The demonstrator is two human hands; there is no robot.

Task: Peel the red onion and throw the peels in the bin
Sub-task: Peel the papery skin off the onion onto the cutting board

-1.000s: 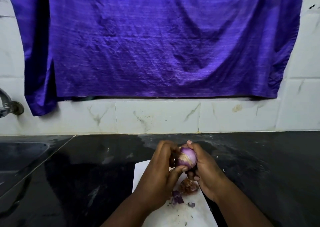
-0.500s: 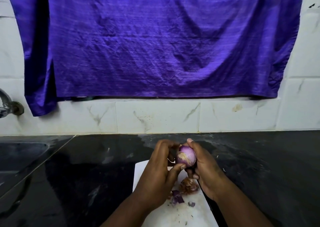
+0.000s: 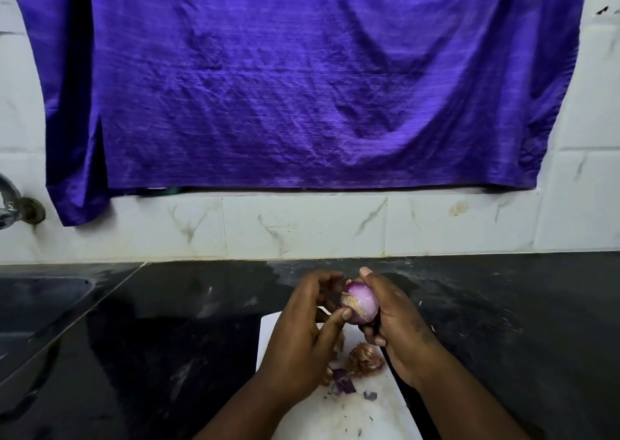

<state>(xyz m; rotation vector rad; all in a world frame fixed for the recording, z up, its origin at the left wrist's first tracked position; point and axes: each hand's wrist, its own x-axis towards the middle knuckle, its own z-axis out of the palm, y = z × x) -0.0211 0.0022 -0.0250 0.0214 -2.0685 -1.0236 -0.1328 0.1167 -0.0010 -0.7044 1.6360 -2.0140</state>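
Note:
A small red onion (image 3: 362, 303), shiny purple with a pale patch on its left side, is held above a white cutting board (image 3: 375, 412). My right hand (image 3: 399, 332) grips it from the right, thumb over its top. My left hand (image 3: 302, 332) curls round its left side, and the thumb presses the pale patch at the lower left. Brown dry peels (image 3: 364, 360) and small purple peel scraps (image 3: 344, 384) lie on the board below the hands. No bin is in view.
The board lies on a black stone counter (image 3: 167, 339). A sink (image 3: 37, 302) is set into it at the left, with a tap (image 3: 13, 201) on the tiled wall. A purple cloth (image 3: 302, 80) hangs across the wall behind.
The onion has turned slightly in my hands, and my left thumb has shifted along its lower left side. Peels on the board lie as before.

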